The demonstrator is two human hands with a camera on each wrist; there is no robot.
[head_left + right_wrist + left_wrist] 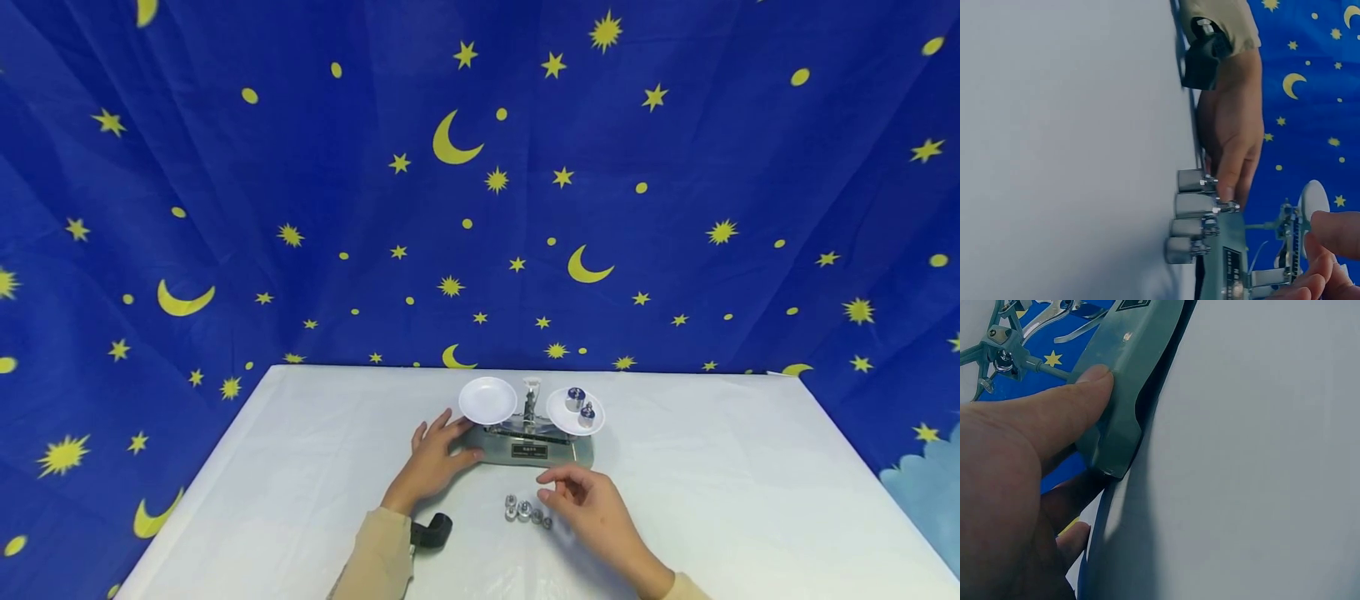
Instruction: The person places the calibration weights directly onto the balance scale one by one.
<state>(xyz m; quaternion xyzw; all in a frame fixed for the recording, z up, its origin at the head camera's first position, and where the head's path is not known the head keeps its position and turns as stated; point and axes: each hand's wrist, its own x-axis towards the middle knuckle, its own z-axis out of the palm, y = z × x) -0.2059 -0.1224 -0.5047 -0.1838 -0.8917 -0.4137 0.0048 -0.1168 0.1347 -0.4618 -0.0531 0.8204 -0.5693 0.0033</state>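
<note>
A small pan balance (555, 451) with a grey-green base and two white pans stands toward the back of the table. My left hand (431, 465) holds the left end of its base; in the left wrist view the thumb (1088, 394) lies on the base and the other fingers go behind it. On the right pan (561, 419) sit a larger metal weight (575, 399) and a smaller one (587, 415). The left pan (487, 400) carries nothing visible. My right hand (596, 512) hovers in front of the base, thumb and index finger apart, with nothing seen between them.
Several knobbed metal weights (524, 511) of different sizes stand in a cluster on the white table (712, 475), beside my right hand. A black curved piece (431, 531) shows at my left wrist. Behind the table hangs a blue cloth (360, 208) with yellow stars and moons.
</note>
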